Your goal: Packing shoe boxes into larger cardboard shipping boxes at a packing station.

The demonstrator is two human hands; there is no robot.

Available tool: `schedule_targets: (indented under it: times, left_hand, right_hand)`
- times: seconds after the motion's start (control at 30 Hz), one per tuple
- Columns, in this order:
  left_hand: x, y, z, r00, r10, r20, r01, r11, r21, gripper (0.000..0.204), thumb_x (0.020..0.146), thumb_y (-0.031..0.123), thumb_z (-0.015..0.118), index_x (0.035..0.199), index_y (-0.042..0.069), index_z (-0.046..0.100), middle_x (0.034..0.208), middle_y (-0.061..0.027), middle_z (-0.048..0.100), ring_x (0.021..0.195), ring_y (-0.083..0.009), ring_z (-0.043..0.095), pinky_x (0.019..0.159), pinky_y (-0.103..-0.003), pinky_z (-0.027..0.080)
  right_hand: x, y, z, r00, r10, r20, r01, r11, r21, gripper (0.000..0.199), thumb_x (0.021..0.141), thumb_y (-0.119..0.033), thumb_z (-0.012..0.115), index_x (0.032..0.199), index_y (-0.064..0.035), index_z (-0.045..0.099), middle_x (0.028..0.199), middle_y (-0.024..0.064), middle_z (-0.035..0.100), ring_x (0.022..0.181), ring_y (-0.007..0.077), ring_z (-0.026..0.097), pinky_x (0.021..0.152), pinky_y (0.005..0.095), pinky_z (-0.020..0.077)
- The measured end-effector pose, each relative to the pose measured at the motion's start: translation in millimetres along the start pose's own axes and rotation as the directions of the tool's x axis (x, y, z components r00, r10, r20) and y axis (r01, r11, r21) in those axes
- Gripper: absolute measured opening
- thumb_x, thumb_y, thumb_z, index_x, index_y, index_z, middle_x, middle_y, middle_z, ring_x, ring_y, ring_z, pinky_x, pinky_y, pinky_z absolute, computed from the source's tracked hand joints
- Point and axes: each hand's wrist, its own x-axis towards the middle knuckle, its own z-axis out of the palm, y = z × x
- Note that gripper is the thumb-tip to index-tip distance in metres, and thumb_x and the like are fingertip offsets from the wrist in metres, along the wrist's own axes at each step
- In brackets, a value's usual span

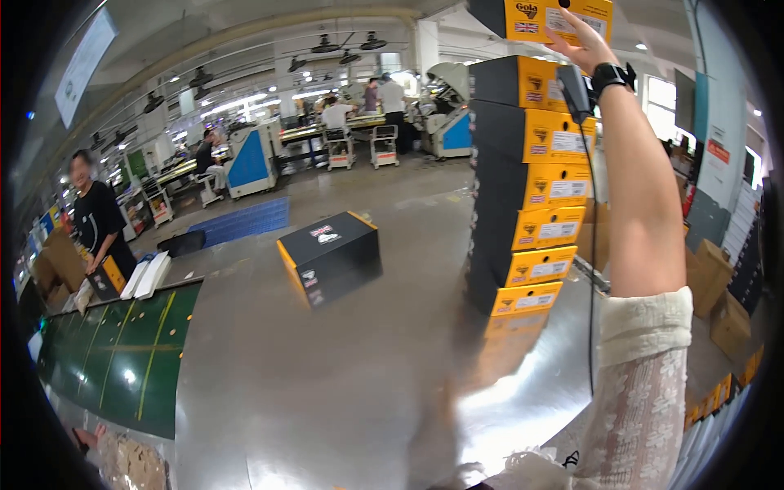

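Top box (539, 18): black with a yellow end panel, held high at the upper edge of view, directly above the stack (527, 188). Long axis roughly level, yellow end facing the wearer. A gap seems to separate it from the stack's uppermost box; contact cannot be ruled out.

Right hand (581, 41): raised at arm's length, fingers spread flat against the box's yellow end, wrist below and to the right. The grip is wide, pressing on the box rather than closed round it. A dark watch sits on the wrist.

Left hand: not in view, so the right is the only hand near.

Stack: six like boxes, yellow ends aligned, standing on the steel desk (327, 376).

Lone box (331, 255): black, lying well left of the stack.
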Motion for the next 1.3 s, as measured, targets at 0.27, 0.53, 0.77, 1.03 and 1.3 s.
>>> schedule_targets:
  times: [0.27,0.53,0.77,1.03,1.3]
  left_hand:
    - [-6,76,-14,0.978,-0.18,0.11,0.188,0.98,-0.062,0.018,0.079,0.016,0.068,0.077,0.0,0.061,0.073,-0.01,0.059,0.066,-0.0219,0.055,0.063,-0.034,0.046]
    - [1,23,9,0.996,-0.056,-0.076,0.057,0.998,0.0,0.015,0.079,0.018,0.068,0.079,0.003,0.065,0.07,-0.0072,0.06,0.06,-0.0181,0.053,0.058,-0.031,0.045]
    - [-5,4,11,0.975,-0.003,-0.224,0.02,0.997,0.074,0.014,0.076,0.017,0.072,0.078,0.005,0.065,0.069,-0.0076,0.061,0.059,-0.0199,0.057,0.055,-0.031,0.046]
    - [1,6,16,0.956,0.123,-0.268,-0.09,0.987,0.13,0.016,0.067,0.02,0.077,0.071,0.009,0.065,0.067,-0.0071,0.064,0.058,-0.0244,0.061,0.051,-0.031,0.047]
    - [0,8,17,0.943,0.11,-0.314,-0.099,0.994,0.05,0.009,0.07,0.01,0.073,0.075,0.007,0.067,0.075,-0.0086,0.065,0.06,-0.0226,0.06,0.052,-0.032,0.046]
  right_hand:
    - [-35,64,5,0.914,0.074,-0.399,-0.275,0.836,-0.475,0.032,0.083,-0.004,0.055,0.113,0.0059,0.051,0.101,0.0164,0.061,0.078,0.0202,0.066,0.061,0.0228,0.0566]
    - [-103,127,126,0.964,0.172,0.201,-0.033,0.833,-0.552,0.021,0.083,-0.006,0.052,0.102,0.0009,0.057,0.084,0.0056,0.062,0.067,0.0111,0.06,0.054,0.0229,0.0504]
    - [-208,256,288,0.671,0.15,0.726,0.479,0.659,-0.579,0.012,0.074,-0.007,0.053,0.079,0.0002,0.061,0.079,0.0199,0.062,0.077,0.0383,0.059,0.069,0.0423,0.048]
    - [-328,391,380,0.498,0.379,0.78,0.489,0.62,-0.614,0.016,0.073,-0.005,0.054,0.086,0.0021,0.058,0.092,0.0248,0.06,0.092,0.0405,0.057,0.081,0.0461,0.0464]
    - [-380,483,450,0.47,0.6,0.647,0.446,0.472,-0.761,0.035,0.077,-0.011,0.059,0.109,0.0,0.049,0.119,0.0155,0.048,0.123,0.0333,0.039,0.087,0.0511,0.0451]
